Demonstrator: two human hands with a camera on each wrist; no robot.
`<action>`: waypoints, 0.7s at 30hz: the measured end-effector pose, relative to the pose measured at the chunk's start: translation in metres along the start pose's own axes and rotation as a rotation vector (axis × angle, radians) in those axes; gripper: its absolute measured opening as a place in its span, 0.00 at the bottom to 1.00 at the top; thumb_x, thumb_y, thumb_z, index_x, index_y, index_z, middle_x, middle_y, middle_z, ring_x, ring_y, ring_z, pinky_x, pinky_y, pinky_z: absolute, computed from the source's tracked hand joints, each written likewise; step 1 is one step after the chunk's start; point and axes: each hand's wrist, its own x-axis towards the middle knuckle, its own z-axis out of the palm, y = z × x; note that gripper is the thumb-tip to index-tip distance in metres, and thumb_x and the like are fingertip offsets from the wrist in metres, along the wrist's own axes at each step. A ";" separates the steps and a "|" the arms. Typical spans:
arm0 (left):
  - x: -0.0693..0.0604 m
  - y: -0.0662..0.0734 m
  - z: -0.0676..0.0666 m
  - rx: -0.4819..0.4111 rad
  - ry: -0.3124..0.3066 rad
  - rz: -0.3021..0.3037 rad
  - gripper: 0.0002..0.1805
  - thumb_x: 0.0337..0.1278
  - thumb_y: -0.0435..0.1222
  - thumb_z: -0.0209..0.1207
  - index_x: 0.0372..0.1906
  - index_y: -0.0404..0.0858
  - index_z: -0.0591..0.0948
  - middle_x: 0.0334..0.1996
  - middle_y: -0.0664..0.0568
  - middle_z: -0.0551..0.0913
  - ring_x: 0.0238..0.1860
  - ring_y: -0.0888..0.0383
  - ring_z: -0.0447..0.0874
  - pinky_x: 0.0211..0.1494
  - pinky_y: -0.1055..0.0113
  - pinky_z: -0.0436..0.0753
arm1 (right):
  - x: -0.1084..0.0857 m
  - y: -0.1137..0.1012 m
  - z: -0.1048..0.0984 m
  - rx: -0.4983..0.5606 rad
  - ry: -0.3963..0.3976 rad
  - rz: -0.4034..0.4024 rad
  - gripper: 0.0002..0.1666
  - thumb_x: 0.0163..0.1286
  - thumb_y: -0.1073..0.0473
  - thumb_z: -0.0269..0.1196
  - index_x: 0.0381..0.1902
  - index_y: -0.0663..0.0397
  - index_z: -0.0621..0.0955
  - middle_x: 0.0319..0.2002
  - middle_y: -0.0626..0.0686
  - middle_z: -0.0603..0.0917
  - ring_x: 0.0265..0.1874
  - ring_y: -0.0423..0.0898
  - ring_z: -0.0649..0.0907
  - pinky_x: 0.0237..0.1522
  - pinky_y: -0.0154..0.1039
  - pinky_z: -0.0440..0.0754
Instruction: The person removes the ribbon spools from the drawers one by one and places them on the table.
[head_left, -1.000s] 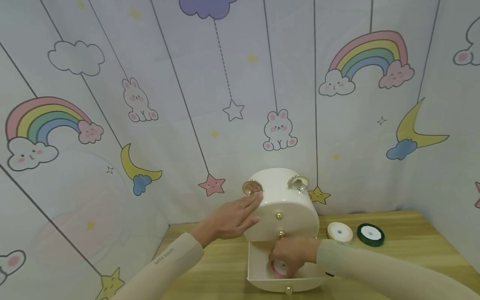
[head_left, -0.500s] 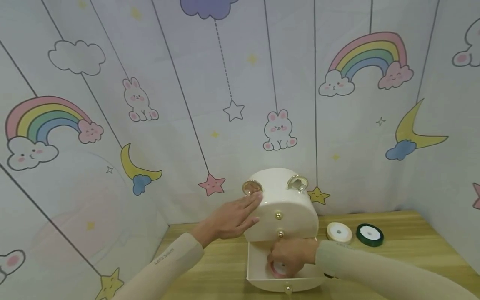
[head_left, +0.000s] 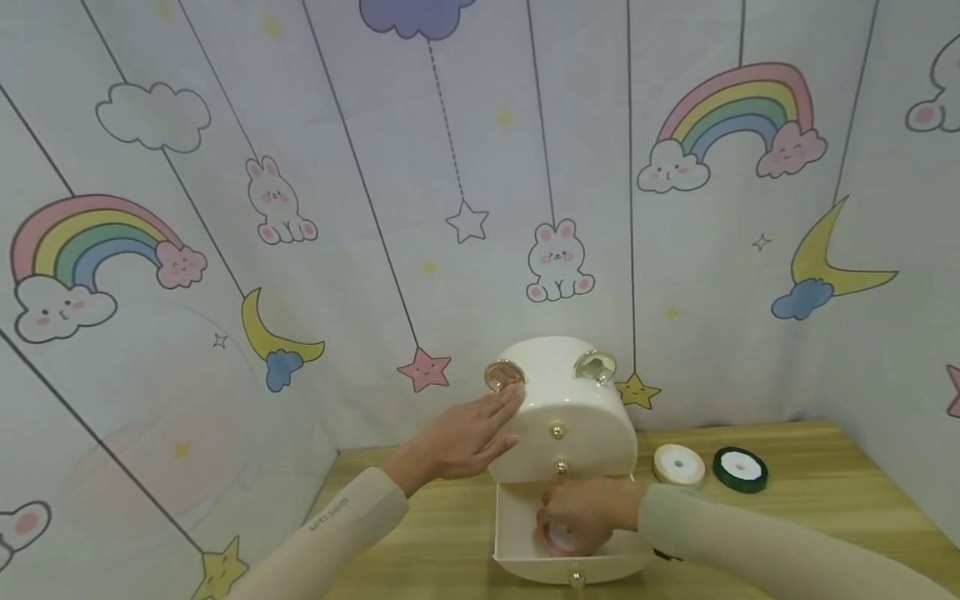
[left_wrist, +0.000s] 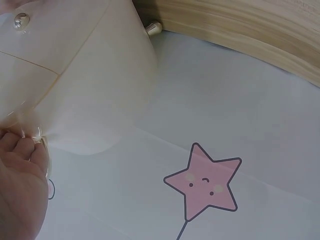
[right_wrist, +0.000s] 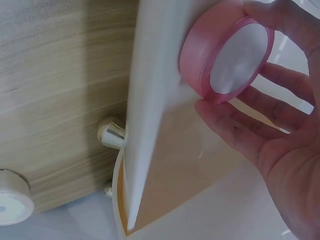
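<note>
A cream storage box (head_left: 558,375) with two gold-rimmed ears and gold knobs stands on the table, its bottom drawer (head_left: 515,517) pulled out. My left hand (head_left: 463,437) rests on the box's upper left side beside the left ear (head_left: 505,376), fingers extended. Inside the drawer, my right hand (head_left: 585,512) holds a roll of pink ribbon (right_wrist: 210,50) by its rim, thumb on one side and fingers on the other. The roll's white flat side faces the right wrist camera. In the head view, the hand hides part of the roll.
Right of the box lie a cream ribbon roll (head_left: 678,465) and a dark green ribbon roll (head_left: 740,469) on the wooden table (head_left: 442,525). Behind hangs a pale cloth (head_left: 360,333) printed with rainbows, rabbits and stars. The drawer front juts toward the table's near side.
</note>
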 end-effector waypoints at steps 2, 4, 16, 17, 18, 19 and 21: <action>-0.001 0.000 0.000 -0.003 0.006 0.006 0.38 0.85 0.53 0.38 0.86 0.37 0.49 0.87 0.46 0.49 0.87 0.50 0.52 0.86 0.55 0.62 | -0.001 0.001 -0.001 0.016 0.019 -0.019 0.10 0.60 0.47 0.75 0.38 0.37 0.86 0.31 0.39 0.82 0.30 0.29 0.74 0.32 0.21 0.68; -0.001 0.000 0.000 0.004 0.007 0.009 0.38 0.85 0.53 0.38 0.86 0.37 0.48 0.87 0.46 0.49 0.87 0.50 0.52 0.86 0.55 0.62 | -0.003 0.001 -0.003 0.029 0.036 -0.028 0.11 0.59 0.48 0.75 0.37 0.38 0.86 0.32 0.39 0.83 0.30 0.29 0.74 0.33 0.21 0.68; 0.000 0.000 0.003 0.026 0.014 0.015 0.38 0.85 0.52 0.39 0.86 0.36 0.49 0.87 0.46 0.49 0.87 0.51 0.51 0.86 0.56 0.61 | -0.018 0.004 -0.018 0.066 0.104 -0.004 0.19 0.57 0.44 0.75 0.44 0.42 0.85 0.37 0.40 0.85 0.36 0.31 0.78 0.40 0.22 0.75; 0.000 0.000 0.003 0.027 0.013 0.013 0.38 0.85 0.52 0.39 0.86 0.36 0.49 0.87 0.46 0.49 0.87 0.51 0.51 0.86 0.56 0.61 | -0.020 0.004 -0.018 0.068 0.108 0.000 0.20 0.57 0.44 0.75 0.45 0.42 0.85 0.38 0.40 0.85 0.36 0.31 0.78 0.41 0.23 0.75; 0.000 0.000 0.003 0.029 0.014 0.012 0.38 0.85 0.52 0.39 0.86 0.36 0.49 0.87 0.46 0.49 0.87 0.51 0.51 0.86 0.56 0.61 | -0.021 0.003 -0.019 0.065 0.119 -0.003 0.20 0.58 0.44 0.75 0.46 0.42 0.85 0.38 0.41 0.85 0.36 0.31 0.79 0.41 0.23 0.76; 0.000 0.000 0.003 0.030 0.012 0.009 0.38 0.85 0.53 0.39 0.86 0.36 0.49 0.87 0.46 0.49 0.87 0.51 0.51 0.87 0.56 0.61 | -0.023 0.004 -0.019 0.060 0.138 -0.012 0.20 0.58 0.44 0.75 0.46 0.42 0.85 0.38 0.41 0.85 0.36 0.31 0.79 0.41 0.23 0.76; 0.000 0.001 0.003 0.030 0.012 0.007 0.39 0.85 0.53 0.39 0.86 0.36 0.49 0.87 0.46 0.49 0.87 0.51 0.51 0.87 0.56 0.61 | -0.025 0.002 -0.021 0.048 0.160 -0.020 0.21 0.58 0.44 0.75 0.46 0.43 0.85 0.39 0.41 0.86 0.36 0.32 0.80 0.40 0.24 0.76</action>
